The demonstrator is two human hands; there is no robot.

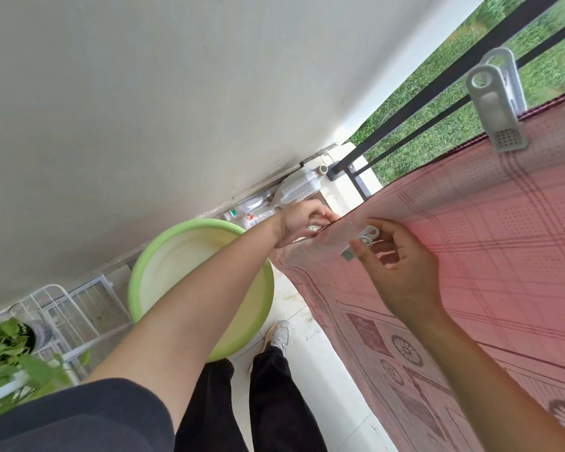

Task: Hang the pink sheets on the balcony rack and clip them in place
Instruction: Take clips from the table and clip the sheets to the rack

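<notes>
A pink patterned sheet (490, 243) hangs over the black balcony railing (415, 99) and drapes down on the right. A large white clip (496, 106) grips its top edge at the upper right. My left hand (302, 223) pinches the sheet's top edge near its left end. My right hand (402, 265) holds a second white clip (361, 243) against the fabric just right of the left hand. Whether that clip bites the fabric is hidden by my fingers.
A light green basin (150, 272) stands on the tiled floor below my left arm. Plastic bottles (274, 199) lie along the white wall. A white wire rack (79, 308) and a leafy plant (7, 347) sit at the lower left. My shoe (278, 334) is beside the basin.
</notes>
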